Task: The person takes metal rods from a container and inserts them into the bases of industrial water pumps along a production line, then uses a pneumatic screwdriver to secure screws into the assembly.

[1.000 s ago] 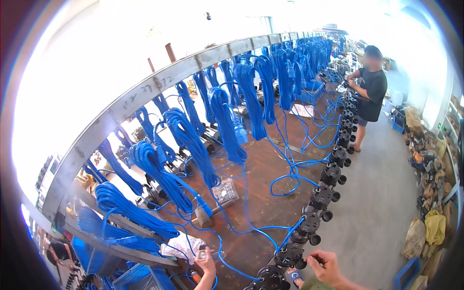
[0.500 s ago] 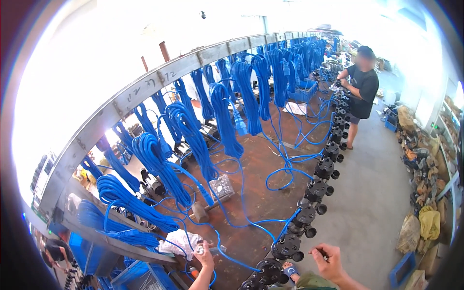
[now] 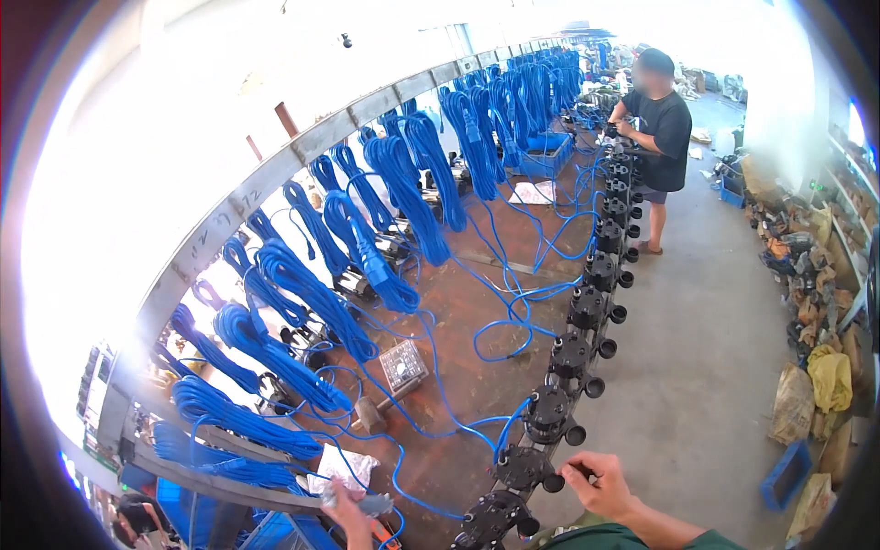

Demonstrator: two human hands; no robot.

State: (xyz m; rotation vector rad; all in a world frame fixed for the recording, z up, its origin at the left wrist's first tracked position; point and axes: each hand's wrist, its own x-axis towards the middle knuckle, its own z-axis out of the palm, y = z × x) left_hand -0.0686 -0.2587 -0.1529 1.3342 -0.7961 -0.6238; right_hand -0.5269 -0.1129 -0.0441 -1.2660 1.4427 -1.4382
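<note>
Housing (image 3: 522,467), round and black, lies just left of your nearer right hand (image 3: 598,486), which is curled, any contents impossible to tell, while your left hand (image 3: 346,515), farther leftward, grips a blurred grey object (image 3: 376,504).

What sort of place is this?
It looks like a factory or workshop, perhaps for assembly: coiled blue cables hang in rows from a metal rail, and round black units line the edge of a long brown table.

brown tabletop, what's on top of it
On the tabletop lie a mallet, a pale square block and loose blue cables; black round housings line its right edge. Hanging blue bundles hide whatever is behind them.
</note>
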